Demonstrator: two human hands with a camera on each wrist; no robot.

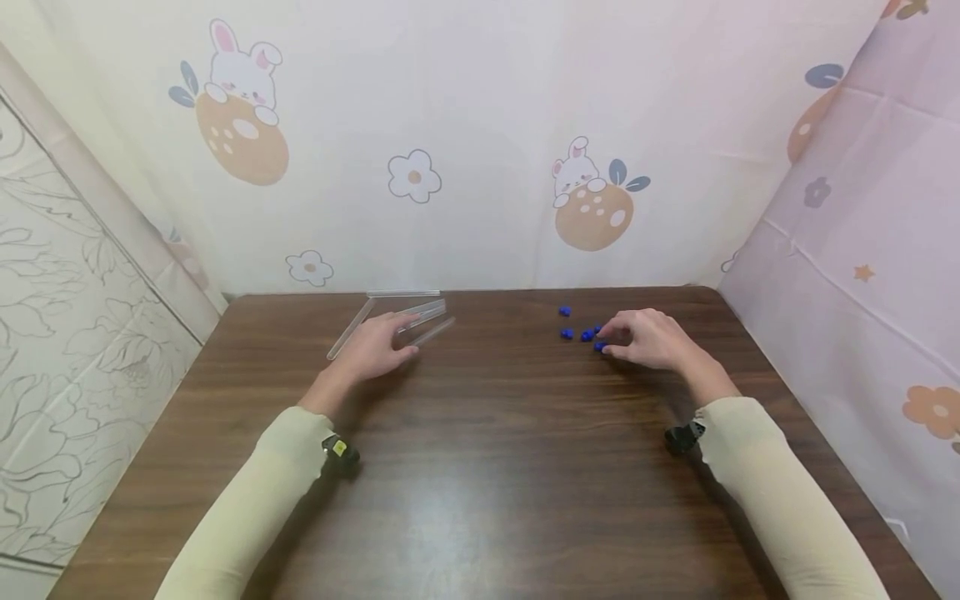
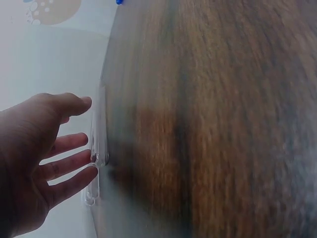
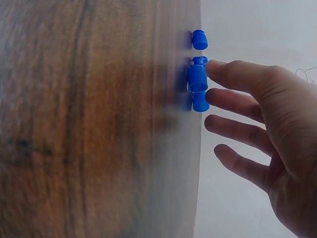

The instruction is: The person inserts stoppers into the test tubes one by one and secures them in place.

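Several clear test tubes (image 1: pixel 433 332) lie at the far left of the table. My left hand (image 1: pixel 371 346) is over them with fingers spread; in the left wrist view its fingertips reach toward a test tube (image 2: pixel 100 131), and I cannot tell whether they touch it. On the right, several small blue stoppers (image 1: pixel 567 334) are grouped near the back. My right hand (image 1: pixel 647 337) is beside them, thumb and index finger apart around the nearest stopper (image 3: pixel 197 78). The thumb tip is at that stopper's edge; the other fingers stay extended.
The brown wooden table (image 1: pixel 480 450) reaches back to a patterned curtain (image 1: pixel 487 217). Another curtain (image 1: pixel 840 275) hangs along the right side, and a panel with flower line drawings (image 1: pixel 67 333) stands on the left.
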